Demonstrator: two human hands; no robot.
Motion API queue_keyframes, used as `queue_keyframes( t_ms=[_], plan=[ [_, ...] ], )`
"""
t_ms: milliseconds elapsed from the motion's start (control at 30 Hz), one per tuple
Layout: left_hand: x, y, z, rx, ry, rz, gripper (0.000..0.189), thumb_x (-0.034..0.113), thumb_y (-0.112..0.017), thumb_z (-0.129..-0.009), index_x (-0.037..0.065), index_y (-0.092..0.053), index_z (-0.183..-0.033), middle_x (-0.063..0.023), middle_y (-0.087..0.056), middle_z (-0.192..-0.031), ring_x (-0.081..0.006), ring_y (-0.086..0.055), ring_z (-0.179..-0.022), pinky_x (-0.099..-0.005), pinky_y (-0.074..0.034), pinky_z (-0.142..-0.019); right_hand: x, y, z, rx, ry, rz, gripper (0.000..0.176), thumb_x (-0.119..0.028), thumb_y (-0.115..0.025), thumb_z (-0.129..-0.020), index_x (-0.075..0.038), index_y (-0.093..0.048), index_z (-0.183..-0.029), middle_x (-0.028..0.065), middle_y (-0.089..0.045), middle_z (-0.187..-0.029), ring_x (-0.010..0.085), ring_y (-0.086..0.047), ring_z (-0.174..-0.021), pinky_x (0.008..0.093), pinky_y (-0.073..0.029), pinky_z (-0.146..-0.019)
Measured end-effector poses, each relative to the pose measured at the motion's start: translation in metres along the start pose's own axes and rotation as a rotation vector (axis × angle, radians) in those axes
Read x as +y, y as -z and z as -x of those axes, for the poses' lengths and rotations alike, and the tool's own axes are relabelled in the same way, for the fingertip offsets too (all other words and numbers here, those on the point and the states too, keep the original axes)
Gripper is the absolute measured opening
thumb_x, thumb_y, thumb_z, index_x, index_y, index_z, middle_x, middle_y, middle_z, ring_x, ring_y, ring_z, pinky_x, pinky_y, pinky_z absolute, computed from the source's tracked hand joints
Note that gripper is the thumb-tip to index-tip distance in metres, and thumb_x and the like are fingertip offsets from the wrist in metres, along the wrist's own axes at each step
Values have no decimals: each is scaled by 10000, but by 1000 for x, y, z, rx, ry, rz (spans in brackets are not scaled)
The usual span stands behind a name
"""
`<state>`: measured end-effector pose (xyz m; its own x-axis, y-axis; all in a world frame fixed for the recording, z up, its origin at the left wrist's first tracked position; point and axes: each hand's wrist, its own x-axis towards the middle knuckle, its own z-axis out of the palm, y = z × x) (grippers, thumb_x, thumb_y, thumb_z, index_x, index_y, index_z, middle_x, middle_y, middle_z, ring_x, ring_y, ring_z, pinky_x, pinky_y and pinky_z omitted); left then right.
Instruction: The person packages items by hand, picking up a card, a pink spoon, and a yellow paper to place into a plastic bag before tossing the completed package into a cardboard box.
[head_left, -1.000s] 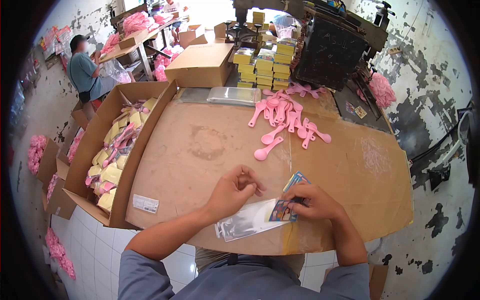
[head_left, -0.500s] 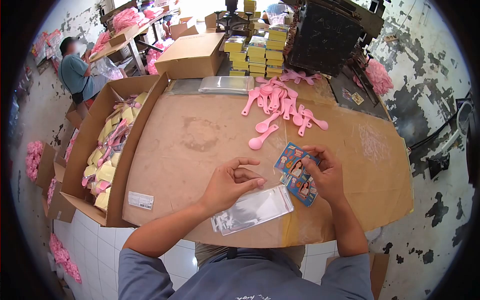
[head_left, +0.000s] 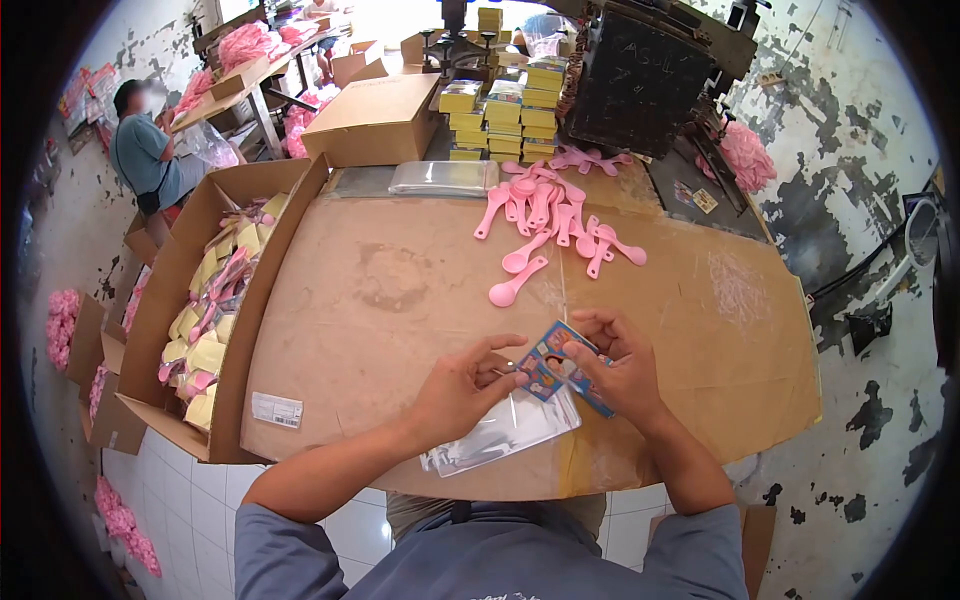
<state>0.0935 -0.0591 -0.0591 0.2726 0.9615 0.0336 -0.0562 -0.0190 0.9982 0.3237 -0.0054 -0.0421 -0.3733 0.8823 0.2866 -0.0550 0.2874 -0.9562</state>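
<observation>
My right hand (head_left: 618, 365) grips blue printed cards (head_left: 547, 362) with its thumb on top, above the near part of the cardboard tabletop. My left hand (head_left: 470, 385) is at the cards' left end, thumb and a finger closed at their corner while the index finger is extended. Under both hands lies a stack of clear plastic sleeves (head_left: 490, 440), partly covered by the cards. Beyond the hands, pink plastic spoons (head_left: 540, 200) lie in a loose heap, and a single pink spoon (head_left: 515, 283) lies nearest.
At left stands an open carton (head_left: 215, 330) of packed spoons and yellowish cards. A closed box (head_left: 370, 115), more clear sleeves (head_left: 445, 178), stacked card bundles (head_left: 505, 120) and a dark machine (head_left: 640, 85) line the back. A person (head_left: 150, 150) sits at far left.
My right hand has moved left and slightly down with the cards, tilting them. Their left end now meets the fingers of my left hand. The view has shifted slightly.
</observation>
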Motion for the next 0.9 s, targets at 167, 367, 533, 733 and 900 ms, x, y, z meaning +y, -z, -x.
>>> queue_keyframes(
  t_ms=[167, 367, 533, 733, 900],
  plan=[
    [1, 4, 0, 41, 8, 155, 469, 12, -659, -1000, -26, -466, -1426, -157, -748, -1073, -157, -727, -967, -281, -586, -830, 5, -1, 2, -16, 3, 29, 332, -13, -697, -971, 37, -574, -1275, 100, -712, -1008, 118, -699, -904, 264, -580, -733],
    [7, 2, 1, 1, -4, 186, 456, 7, -663, -995, -35, -475, -1407, -158, -740, -1086, -157, -723, -986, -273, -587, -835, -1, -13, -1, 104, 114, 83, 275, -10, -721, -956, 21, -606, -1204, 98, -711, -1025, 93, -682, -845, 253, -568, -709],
    [4, 5, 2, 60, -60, 231, 443, 9, -654, -1000, -40, -477, -1403, -152, -735, -1099, -148, -721, -985, -274, -596, -845, -6, -8, -10, -279, 331, 375, 215, -209, -654, -1019, -18, -657, -1120, 121, -703, -1094, 212, -688, -975, 361, -551, -844],
    [3, 6, 1, 84, 12, 219, 350, 37, -647, -1014, -45, -554, -1341, -126, -735, -1084, -123, -716, -970, -259, -598, -826, 27, 74, -107, 26, 205, 797, 271, -151, -585, -996, -7, -655, -1214, 187, -668, -1199, 344, -627, -1158, 418, -503, -984],
    [4, 11, -1, 75, 13, 211, 264, 76, -642, -1028, -37, -603, -1263, -90, -741, -1049, -103, -714, -936, -246, -594, -788, 77, 114, -123, -39, 148, 1009, 325, -105, -634, -949, -25, -658, -1263, 180, -667, -1247, 374, -616, -1169, 444, -509, -974]
  ],
)
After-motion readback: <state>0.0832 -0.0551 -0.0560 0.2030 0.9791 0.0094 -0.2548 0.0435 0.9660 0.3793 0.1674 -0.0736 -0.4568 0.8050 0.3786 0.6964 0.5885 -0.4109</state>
